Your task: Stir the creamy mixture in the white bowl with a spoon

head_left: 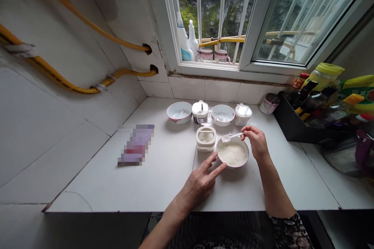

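Note:
A white bowl (233, 166) with a pale, powdery-looking content (232, 154) stands on the white counter. My right hand (255, 143) pinches the handle of a small white spoon (231, 137), whose head is over the bowl's far rim. With its fingers stretched out, my left hand (204, 178) touches the bowl's near left side. Just left of the bowl sits a square seasoning jar (206, 140) with pale content; its clear lid (206, 118) appears raised at the back. Whether the spoon carries anything is too small to tell.
Behind are a floral bowl (179, 113), a glass bowl (223, 115) and two lidded jars (200, 111), (242, 114). A black bin (295, 127) of bottles and a pot (344, 155) stand right. A blurred purple packet (136, 144) lies left. Yellow pipes (67, 81) run along the wall.

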